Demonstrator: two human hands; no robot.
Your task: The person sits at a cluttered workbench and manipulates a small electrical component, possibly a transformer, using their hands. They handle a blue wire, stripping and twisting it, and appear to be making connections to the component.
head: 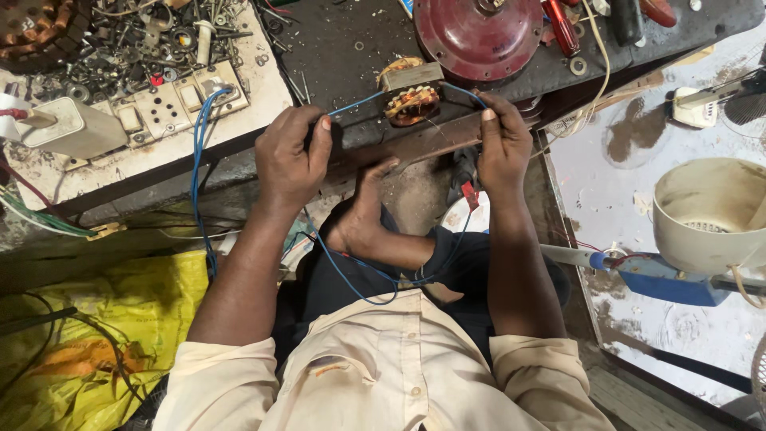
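Two hands work at the edge of a dark, greasy bench [343, 48] where a person sits cross-legged. Biggest thing on it is a round maroon motor cover [477, 30], smooth painted metal, lying flat near the far edge. To the left sits a white switchboard [179, 100] with sockets, grimy, and beyond it a heap of screws and nuts [152, 36]. On the floor to the left lies a crumpled yellow sack [88, 335]; to the right stands a cream plastic tub [710, 211].

Between the hands, at the bench's near edge, rests a small transformer [410, 94]: a block of steel plates with copper winding wrapped in yellowish tape. I judge it heavy for its size and rigid, best taken by the steel core, not by the winding or its leads, which could tear loose.

From each side of it runs a thin blue wire [355, 102], soft and springy, looping down over the lap. It would slip through loose fingers, so a firm pinch close to the end suits it.

The left hand [289, 156] is clenched around one lead, thumb pressed on top. The right hand [503, 144] pinches the other lead between thumb and forefinger, the other fingers curled. A small red clip [471, 194] hangs just below the right hand.
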